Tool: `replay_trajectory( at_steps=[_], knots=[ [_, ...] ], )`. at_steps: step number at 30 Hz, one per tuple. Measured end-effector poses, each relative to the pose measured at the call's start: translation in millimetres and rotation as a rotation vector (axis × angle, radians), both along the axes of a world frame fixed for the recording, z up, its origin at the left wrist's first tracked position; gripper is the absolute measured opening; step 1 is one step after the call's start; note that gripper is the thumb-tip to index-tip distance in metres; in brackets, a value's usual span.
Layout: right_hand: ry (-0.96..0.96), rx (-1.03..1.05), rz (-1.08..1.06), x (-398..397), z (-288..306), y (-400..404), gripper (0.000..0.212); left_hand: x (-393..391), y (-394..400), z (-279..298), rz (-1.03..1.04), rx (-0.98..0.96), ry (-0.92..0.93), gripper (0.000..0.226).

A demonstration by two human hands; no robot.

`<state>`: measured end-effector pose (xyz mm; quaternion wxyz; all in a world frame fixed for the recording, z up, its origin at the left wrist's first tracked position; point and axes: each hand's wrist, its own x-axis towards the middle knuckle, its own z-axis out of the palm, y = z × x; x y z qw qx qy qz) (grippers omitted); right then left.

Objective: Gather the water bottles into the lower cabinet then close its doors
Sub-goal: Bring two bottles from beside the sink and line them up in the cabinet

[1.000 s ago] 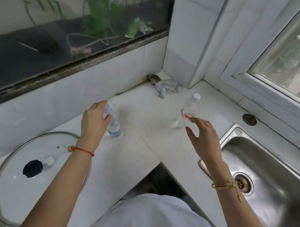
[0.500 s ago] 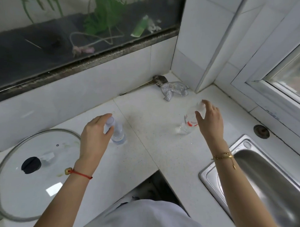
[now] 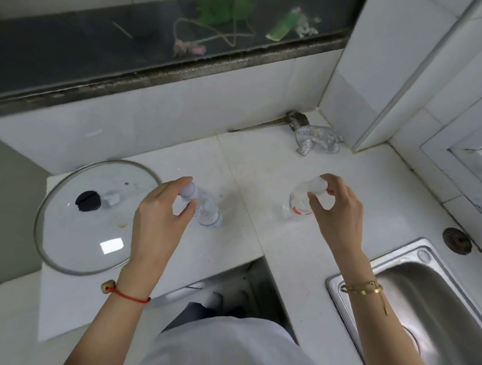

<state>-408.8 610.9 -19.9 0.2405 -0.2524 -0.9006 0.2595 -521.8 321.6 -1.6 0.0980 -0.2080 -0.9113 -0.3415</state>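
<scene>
Two small clear water bottles with white caps stand upright on the white counter (image 3: 247, 168). The blue-labelled bottle (image 3: 206, 210) is on the left, and my left hand (image 3: 156, 220) grips it by the neck just under the cap. The red-labelled bottle (image 3: 299, 202) is to the right, with my right hand (image 3: 336, 209) closed around its cap and neck. The lower cabinet shows only as a dark gap (image 3: 238, 289) under the counter's inner corner; its doors cannot be made out.
A glass pot lid (image 3: 72, 237) with a black knob lies on the counter at the left. A steel sink (image 3: 429, 293) occupies the lower right. A crumpled silver wrapper (image 3: 317, 142) and a brown lump sit in the back corner. A round drain cap (image 3: 456, 240) lies beside the sink.
My right hand reached forward and closed over the red-labelled bottle's cap. My left hand shifted up to the blue-labelled bottle's neck. The camera tilted further down.
</scene>
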Motion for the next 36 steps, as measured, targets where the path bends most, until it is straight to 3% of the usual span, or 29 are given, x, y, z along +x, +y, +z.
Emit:
replay_trajectory(
  at_steps=[15, 36],
  knots=[
    [-0.090, -0.093, 0.604, -29.6, 10.1, -183.1, 0.036, 109.1, -172.6, 5.3, 0.545, 0.045, -0.058, 0.042],
    [-0.196, -0.196, 1.238, 12.3, -20.7, -576.2, 0.026, 316.7, -495.9, -9.6, 1.137, 0.003, -0.157, 0.041]
  ],
)
